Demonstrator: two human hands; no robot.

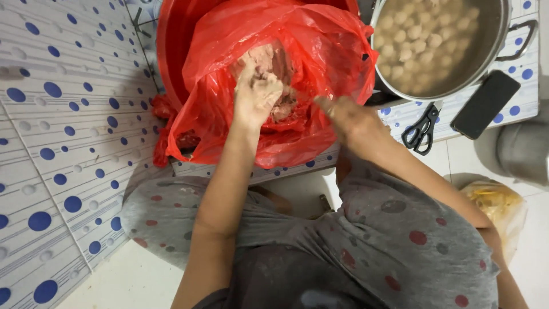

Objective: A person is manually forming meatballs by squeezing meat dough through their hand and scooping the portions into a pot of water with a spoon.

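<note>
The pinkish meat paste (273,68) is lying as a lump inside the red plastic bag (320,46), its long axis running from the upper left down toward the lower right, with the lower end dipping toward the folds of the bag. The left hand (255,94) is pressing into the paste from below, fingers curled shut around a clump of it and smeared with the mix. The right hand (349,120) is hovering just beside the bag's right side, blurred, with its fingers stretched out and pointing up-left toward the paste; whether it is touching the plastic I cannot tell. The bag is sitting in a red basin (171,40), whose rim is showing at the upper left. Just to the right, a steel pot (503,34) is holding many pale round balls (423,40) in cloudy water. Below the pot, black scissors (422,129) are lying near a dark phone (486,104), both on a tiled ledge (526,103) with blue dots. A yellowish bag (497,206) is resting on the floor at the lower right, near the person's grey spotted trousers (400,240).
</note>
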